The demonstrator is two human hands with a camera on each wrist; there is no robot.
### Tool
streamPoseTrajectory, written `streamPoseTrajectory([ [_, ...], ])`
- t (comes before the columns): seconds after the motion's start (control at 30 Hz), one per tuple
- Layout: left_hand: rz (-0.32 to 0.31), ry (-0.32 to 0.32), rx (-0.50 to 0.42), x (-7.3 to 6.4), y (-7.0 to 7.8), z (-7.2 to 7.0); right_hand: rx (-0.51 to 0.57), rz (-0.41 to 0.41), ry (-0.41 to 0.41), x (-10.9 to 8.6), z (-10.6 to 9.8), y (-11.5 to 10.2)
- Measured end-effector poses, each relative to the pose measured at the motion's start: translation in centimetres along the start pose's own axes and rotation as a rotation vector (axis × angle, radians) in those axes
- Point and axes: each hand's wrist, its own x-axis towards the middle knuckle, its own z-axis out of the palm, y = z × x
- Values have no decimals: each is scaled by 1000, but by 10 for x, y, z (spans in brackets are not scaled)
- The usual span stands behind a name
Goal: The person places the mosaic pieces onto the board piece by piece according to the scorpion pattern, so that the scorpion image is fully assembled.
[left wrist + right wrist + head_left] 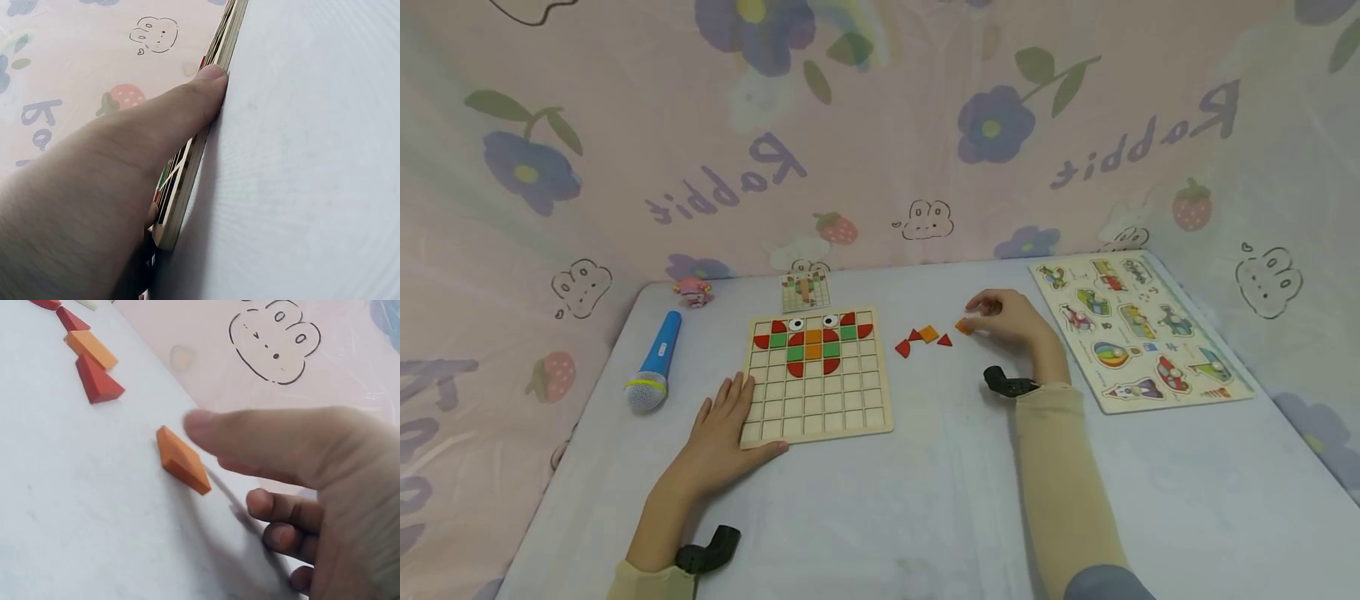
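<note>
My left hand [718, 437] rests at the near left corner of a wooden grid board [853, 387], fingers along its left side. In the left wrist view the thumb [181, 103] lies against the board's edge [181, 197]. Red, green, orange and eye-marked pieces form a pattern in the board's upper rows. My right hand [1009, 317] is beside an orange square piece [181, 459], thumb close to it and index finger apart; whether the thumb touches it cannot be told. Left of it lie another orange square [929, 334] and several red pieces [903, 349].
A small picture card [805, 292] lies behind the board. To the left are a blue toy microphone [658, 358] and a pink figurine [692, 291]. On the right lies a picture puzzle board [1138, 329]. A patterned curtain [880, 133] hangs behind the table.
</note>
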Motion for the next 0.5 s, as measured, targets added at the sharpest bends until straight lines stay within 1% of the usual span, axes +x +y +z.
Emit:
streamPoseTrajectory([
  [0.13, 1, 6, -1, -1, 0, 0, -24, 0, -32, 0, 0, 2],
  [0.23, 1, 6, 0, -1, 1, 0, -51, -1, -31, 1, 0, 1],
  [0.4, -5, 6, -1, 0, 1, -1, -74, -7, 22, 4, 4, 4],
  [0.5, -6, 4, 0, -1, 1, -1, -73, -26, 50, 5, 8, 5],
])
